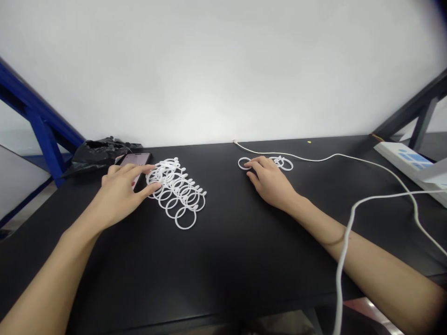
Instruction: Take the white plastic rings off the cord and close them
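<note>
My left hand (124, 188) lies flat on a black table (226, 251), fingers stretched out, its fingertips touching the left edge of a pile of several white plastic rings (176, 193). It partly covers a phone (134, 160). My right hand (270, 179) rests palm down further right, fingers extended onto a small cluster of white rings (279, 163); one ring (244, 163) lies just left of its fingertips. Neither hand grips anything.
A crumpled black plastic bag (101, 151) sits at the back left beside a blue metal frame (42, 123). A white cable (349, 160) runs from the back middle across my right forearm. A white box with blue marks (412, 163) stands at the right edge.
</note>
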`<control>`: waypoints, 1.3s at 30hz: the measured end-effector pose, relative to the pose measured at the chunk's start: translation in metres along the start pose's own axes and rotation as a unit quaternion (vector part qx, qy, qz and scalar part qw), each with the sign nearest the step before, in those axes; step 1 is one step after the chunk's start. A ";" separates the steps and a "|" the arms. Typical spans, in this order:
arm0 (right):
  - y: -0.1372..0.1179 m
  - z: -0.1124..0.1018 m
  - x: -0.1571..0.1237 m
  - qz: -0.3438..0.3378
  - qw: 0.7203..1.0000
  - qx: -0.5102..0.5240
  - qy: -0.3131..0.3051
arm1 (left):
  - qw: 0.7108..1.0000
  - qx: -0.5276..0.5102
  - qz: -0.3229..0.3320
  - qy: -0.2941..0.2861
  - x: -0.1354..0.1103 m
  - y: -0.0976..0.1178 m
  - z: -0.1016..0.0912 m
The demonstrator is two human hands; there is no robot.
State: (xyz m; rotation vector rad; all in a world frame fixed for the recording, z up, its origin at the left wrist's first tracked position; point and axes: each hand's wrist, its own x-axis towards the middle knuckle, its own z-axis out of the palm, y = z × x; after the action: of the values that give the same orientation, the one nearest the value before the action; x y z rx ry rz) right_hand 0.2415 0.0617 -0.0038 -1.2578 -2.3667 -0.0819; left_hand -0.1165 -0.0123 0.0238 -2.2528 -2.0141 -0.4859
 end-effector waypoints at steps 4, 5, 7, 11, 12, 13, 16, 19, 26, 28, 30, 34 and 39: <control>0.000 0.000 -0.001 -0.002 1.000 -0.017 0.002 | 1.000 -0.009 -0.007 -0.003 0.000 -0.001 0.002; 0.000 0.000 -0.001 -0.002 1.000 -0.020 0.004 | 1.000 -0.010 -0.012 -0.005 0.001 -0.001 0.002; 0.000 0.000 -0.002 -0.001 1.000 -0.021 0.006 | 1.000 -0.014 -0.017 -0.004 0.002 0.000 0.002; 0.002 -0.001 -0.003 -0.003 1.000 -0.021 0.007 | 1.000 -0.018 -0.010 0.020 0.002 0.004 0.001; 0.003 -0.001 -0.003 -0.003 1.000 -0.020 0.008 | 0.999 -0.017 -0.009 0.028 0.002 0.006 0.000; 0.003 -0.002 -0.003 -0.003 1.000 -0.019 0.009 | 0.999 -0.015 -0.011 0.033 0.002 0.007 -0.001; 0.003 -0.002 -0.004 -0.002 1.000 -0.015 0.011 | 0.999 -0.012 -0.023 0.044 0.002 0.010 -0.005; -0.001 -0.005 -0.004 -0.007 1.000 0.016 0.023 | 0.996 -0.010 -0.040 0.080 0.001 0.019 -0.009; -0.024 -0.018 -0.004 -0.105 0.985 0.108 0.084 | 0.988 -0.037 0.080 0.125 0.001 0.074 -0.004; -0.031 -0.021 -0.006 -0.142 0.980 0.110 0.090 | 0.982 -0.040 0.147 0.113 0.003 0.093 0.002; -0.037 -0.023 -0.009 -0.179 0.975 0.106 0.084 | 0.975 -0.031 0.197 0.098 0.005 0.108 0.008; -0.044 -0.027 -0.014 -0.237 0.965 0.101 0.060 | 0.967 -0.025 0.245 0.065 0.010 0.122 0.017; -0.049 -0.027 -0.018 -0.218 0.960 0.157 0.079 | 0.972 -0.089 0.214 0.043 0.010 0.119 0.022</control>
State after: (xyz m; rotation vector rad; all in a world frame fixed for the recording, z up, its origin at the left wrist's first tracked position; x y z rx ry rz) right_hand 0.2209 0.0119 0.0207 -0.5513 -2.3574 0.0543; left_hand 0.0048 -0.0123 0.0233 -2.6170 -1.4292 -0.7234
